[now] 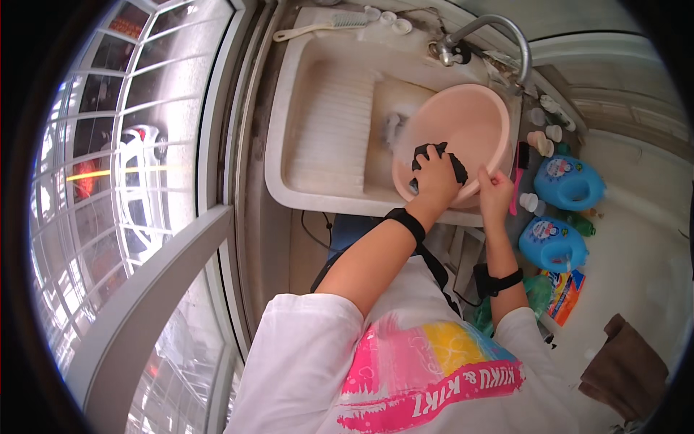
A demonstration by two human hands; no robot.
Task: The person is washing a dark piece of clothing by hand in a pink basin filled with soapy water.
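A pink plastic basin [466, 119] rests tilted in the right part of a white laundry sink [282, 125]. My left hand [434, 173] is inside its near side, fingers spread over a bunched black cloth [460, 169] and gripping it. Part of that cloth is hidden under the palm. At the basin's near right rim, my right hand [496, 187] pinches the edge between thumb and fingers. Beside the basin, a greyish wet-looking item [394, 127], too blurred to name, lies on the sink floor.
A ribbed washboard slope [331, 130] fills the sink's left part. The metal faucet [488, 21] arches behind the basin. A white-handled brush [320, 28] lies on the back ledge. To the right stand blue detergent bottles [569, 182] and a pink brush [518, 179]. A barred window [135, 119] borders the left.
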